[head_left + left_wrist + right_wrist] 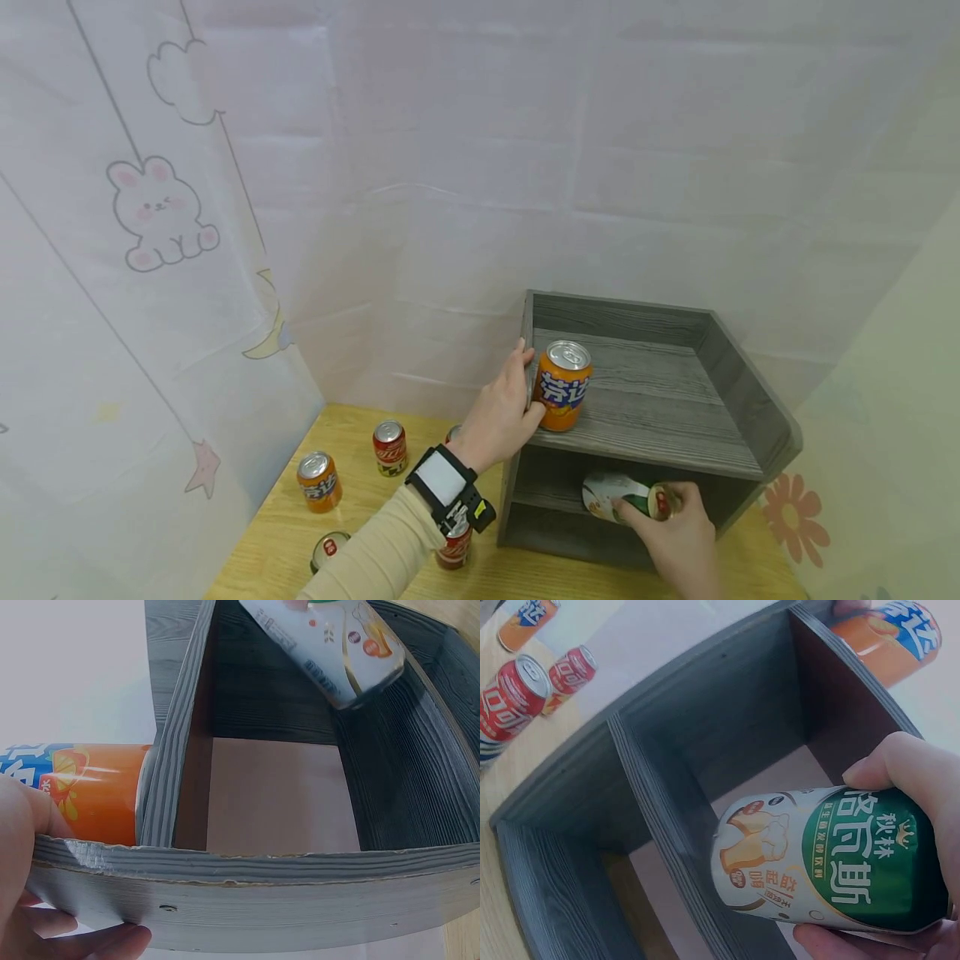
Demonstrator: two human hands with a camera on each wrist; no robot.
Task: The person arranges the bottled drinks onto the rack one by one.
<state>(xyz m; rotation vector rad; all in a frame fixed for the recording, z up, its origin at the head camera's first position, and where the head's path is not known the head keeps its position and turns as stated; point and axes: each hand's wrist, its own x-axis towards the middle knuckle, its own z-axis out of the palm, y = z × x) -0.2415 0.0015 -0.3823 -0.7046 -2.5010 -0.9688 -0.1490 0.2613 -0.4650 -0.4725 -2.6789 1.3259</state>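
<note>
My left hand point(498, 417) grips the side panel of a grey wooden shelf point(645, 379), thumb on the inner side and fingers point(112, 943) along the outside. Beside that thumb an orange soda can point(564, 392) stands upright on the top board, close to the panel. My right hand point(686, 533) holds a green and white drink can point(840, 862) on its side, thumb on one side and fingers on the other. The can's white base points into the opening of the compartment under the top board, and its top with a red tab faces back toward me.
On the wooden table point(255, 546), left of the shelf, stand another orange can point(319, 483), a red can point(390, 450), a can with a red tab point(328, 547) and a red can point(454, 550) partly behind my left forearm. A lower compartment lies under the middle board. Pale printed sheeting point(450, 167) hangs behind.
</note>
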